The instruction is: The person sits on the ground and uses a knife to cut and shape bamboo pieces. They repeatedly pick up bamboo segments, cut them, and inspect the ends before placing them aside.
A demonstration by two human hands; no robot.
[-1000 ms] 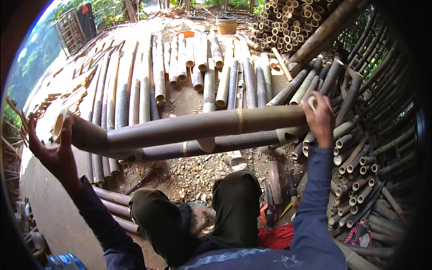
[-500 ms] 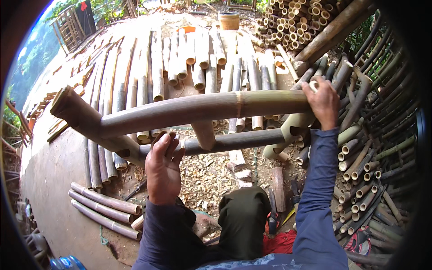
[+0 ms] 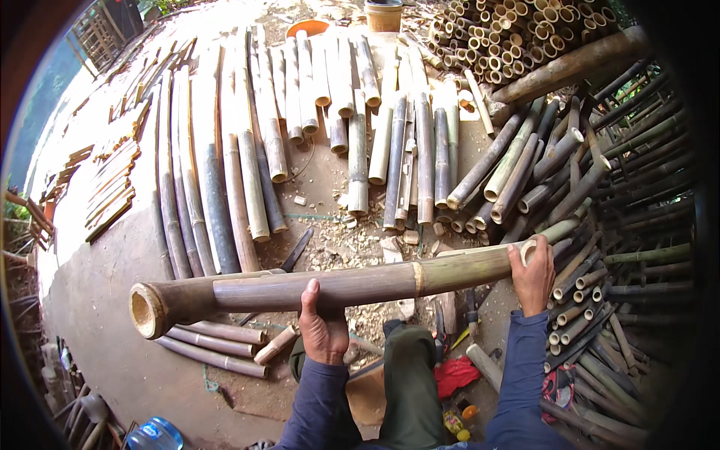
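Observation:
A bamboo frame [image 3: 367, 286] of joined poles is held across in front of me, seen nearly edge-on. A wide hollow end faces out at its left, and its right end tilts slightly up. My left hand [image 3: 325, 331] grips it from below, left of the middle, thumb up against the near pole; the other fingers are hidden behind it. My right hand [image 3: 533, 274] is closed round the right end, beside an open pole mouth. Most of the frame's inner and lower poles are hidden behind the near pole.
Long bamboo poles [image 3: 217, 202] lie in rows on the ground ahead. Cut poles [image 3: 585, 307] are heaped at my right, and a stack of bamboo [image 3: 517, 37] stands at the far right. Wood chips [image 3: 337, 247], a dark blade [image 3: 298, 249] and a water bottle [image 3: 155, 435] are on the ground.
The frame has come lower and turned from showing its open middle to nearly edge-on. My left hand has moved right and down, its thumb now against the near pole; my right hand has lowered.

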